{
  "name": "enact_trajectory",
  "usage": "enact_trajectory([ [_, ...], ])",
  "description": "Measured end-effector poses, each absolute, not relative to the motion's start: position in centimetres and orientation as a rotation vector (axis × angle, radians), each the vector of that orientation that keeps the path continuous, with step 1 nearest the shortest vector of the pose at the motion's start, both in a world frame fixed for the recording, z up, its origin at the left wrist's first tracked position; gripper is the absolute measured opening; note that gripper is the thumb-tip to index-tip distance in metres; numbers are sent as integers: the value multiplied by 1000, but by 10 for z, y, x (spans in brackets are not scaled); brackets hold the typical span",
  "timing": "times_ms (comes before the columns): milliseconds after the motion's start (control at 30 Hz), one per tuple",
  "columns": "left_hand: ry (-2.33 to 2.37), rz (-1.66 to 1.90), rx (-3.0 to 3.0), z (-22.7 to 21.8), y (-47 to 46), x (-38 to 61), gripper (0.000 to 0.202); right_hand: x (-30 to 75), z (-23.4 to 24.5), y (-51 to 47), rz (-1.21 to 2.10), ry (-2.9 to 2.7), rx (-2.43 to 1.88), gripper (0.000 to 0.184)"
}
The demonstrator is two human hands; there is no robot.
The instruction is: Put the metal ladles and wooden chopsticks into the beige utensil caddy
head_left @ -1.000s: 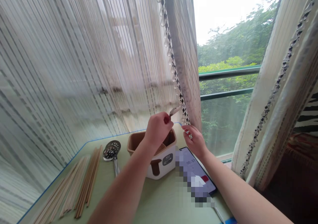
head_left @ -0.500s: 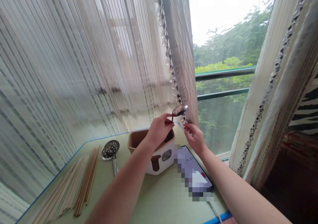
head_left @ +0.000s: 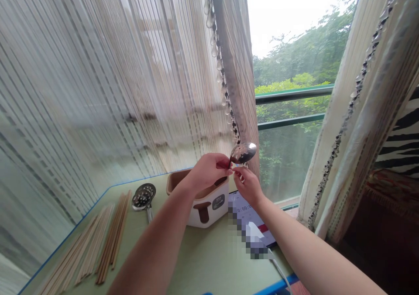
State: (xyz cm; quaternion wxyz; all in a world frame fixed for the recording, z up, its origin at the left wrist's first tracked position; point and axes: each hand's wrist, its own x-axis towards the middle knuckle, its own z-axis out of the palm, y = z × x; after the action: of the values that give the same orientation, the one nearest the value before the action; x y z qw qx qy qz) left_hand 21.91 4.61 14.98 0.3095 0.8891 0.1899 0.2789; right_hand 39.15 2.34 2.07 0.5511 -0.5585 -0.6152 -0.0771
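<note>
My left hand (head_left: 209, 170) grips a shiny metal ladle (head_left: 244, 152) by its handle, close under the bowl, which tilts up to the right. The fingertips of my right hand (head_left: 249, 185) are pinched together at the handle, right beside my left fingers. Most of the handle is hidden behind the hands. Beneath my left hand stands a white box with a brown inside (head_left: 212, 216); my left hand and forearm cover part of its opening.
Left of the box lie two metal skimmers (head_left: 143, 197), one over the other. Wooden chopsticks (head_left: 113, 238), several light and several brown, lie farther left. A phone (head_left: 244, 205) with a white cable (head_left: 279, 271) is at the right. Curtains (head_left: 147, 68) hang behind the green table (head_left: 196, 260).
My right hand has moved left to meet the ladle's handle by my left fingers. The ladle has shifted slightly right, its bowl turned more into view. The phone's timer screen has changed.
</note>
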Motion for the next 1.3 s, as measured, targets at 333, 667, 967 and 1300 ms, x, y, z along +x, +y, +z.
enact_trajectory([
  [333, 555, 725, 2452, 152, 43, 219, 19, 405, 22, 29, -127, -1346, -1354, 21],
  [667, 563, 641, 2495, 156, 39, 217, 21, 404, 21, 29, -63, -1368, -1362, 24],
  [967, 570, 559, 2570, 158, 39, 211, 17, 401, 22, 29, 34, -1433, -1367, 27],
  [1300, 984, 1195, 2641, 166, 34, 195, 20, 398, 25, 24, 77, -1511, -1411, 30],
])
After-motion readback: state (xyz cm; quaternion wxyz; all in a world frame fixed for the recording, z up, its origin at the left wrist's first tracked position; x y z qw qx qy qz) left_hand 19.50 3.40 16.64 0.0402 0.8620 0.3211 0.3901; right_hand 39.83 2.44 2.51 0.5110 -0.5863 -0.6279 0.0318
